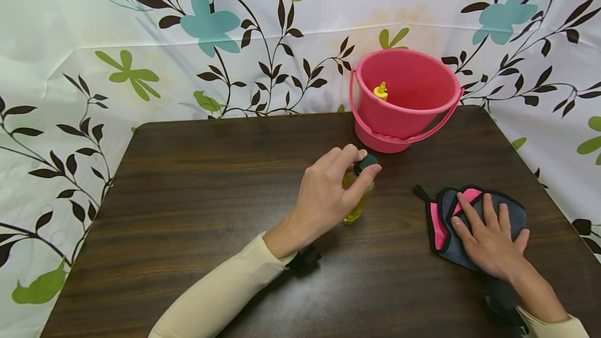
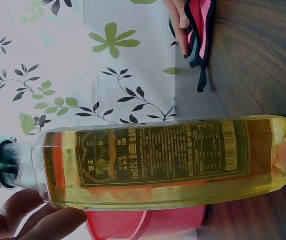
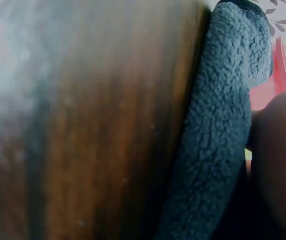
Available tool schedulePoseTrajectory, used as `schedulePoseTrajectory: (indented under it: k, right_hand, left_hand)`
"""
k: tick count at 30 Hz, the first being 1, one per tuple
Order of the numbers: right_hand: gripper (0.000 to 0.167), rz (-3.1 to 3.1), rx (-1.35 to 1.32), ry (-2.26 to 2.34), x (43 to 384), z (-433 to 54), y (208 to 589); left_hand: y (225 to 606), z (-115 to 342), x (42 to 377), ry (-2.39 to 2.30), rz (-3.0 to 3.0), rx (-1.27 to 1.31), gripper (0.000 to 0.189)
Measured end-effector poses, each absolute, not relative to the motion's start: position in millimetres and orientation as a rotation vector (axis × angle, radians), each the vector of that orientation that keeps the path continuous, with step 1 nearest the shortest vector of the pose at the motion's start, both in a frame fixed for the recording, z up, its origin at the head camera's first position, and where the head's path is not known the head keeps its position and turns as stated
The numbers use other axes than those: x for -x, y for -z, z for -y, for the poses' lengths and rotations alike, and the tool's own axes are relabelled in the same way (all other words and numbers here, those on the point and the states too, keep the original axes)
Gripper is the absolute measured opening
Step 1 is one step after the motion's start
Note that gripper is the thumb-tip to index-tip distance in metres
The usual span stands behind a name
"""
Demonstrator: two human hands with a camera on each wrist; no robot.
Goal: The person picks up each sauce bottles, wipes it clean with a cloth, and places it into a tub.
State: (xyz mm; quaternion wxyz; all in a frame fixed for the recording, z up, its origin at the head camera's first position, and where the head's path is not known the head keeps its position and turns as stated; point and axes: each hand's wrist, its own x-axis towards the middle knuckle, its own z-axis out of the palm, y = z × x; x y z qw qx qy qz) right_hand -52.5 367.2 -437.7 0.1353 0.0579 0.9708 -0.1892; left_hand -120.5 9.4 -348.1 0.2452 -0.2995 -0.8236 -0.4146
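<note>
My left hand (image 1: 325,188) pinches a clear bottle of yellow oil (image 1: 358,212) at its dark green cap (image 1: 365,163), thumb on one side and fingers on the other. The bottle stands upright on the table; a printed label faces the camera in the left wrist view. Over to the right, my right hand (image 1: 494,244) rests on a folded grey-and-pink cloth (image 1: 515,215) with spread, fairly straight fingers. Black edging and a small hanging loop show on this cloth. Its fluffy grey pile (image 3: 210,125) fills the middle of the right wrist view.
A pink bucket (image 1: 399,128) stands at the table's back right, its handle hanging toward the front. Inside it shows a yellow nozzle-topped bottle (image 1: 381,92). The dark wooden table (image 1: 202,186) meets a leaf-patterned sheet (image 1: 178,82) behind.
</note>
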Motion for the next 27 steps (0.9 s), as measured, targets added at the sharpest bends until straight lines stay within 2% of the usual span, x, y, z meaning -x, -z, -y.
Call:
schedulePoseTrajectory:
  k: [13,27]
  right_hand:
    - [0.074,-2.766,-0.153,0.579,58,-369,430]
    - [0.073,-2.954,-0.018,0.543,93,-369,377]
  left_hand:
    - [347,-10,120,1.128,2.253,0.822,0.022]
    - [348,-10,120,1.124,2.257,0.815,0.023]
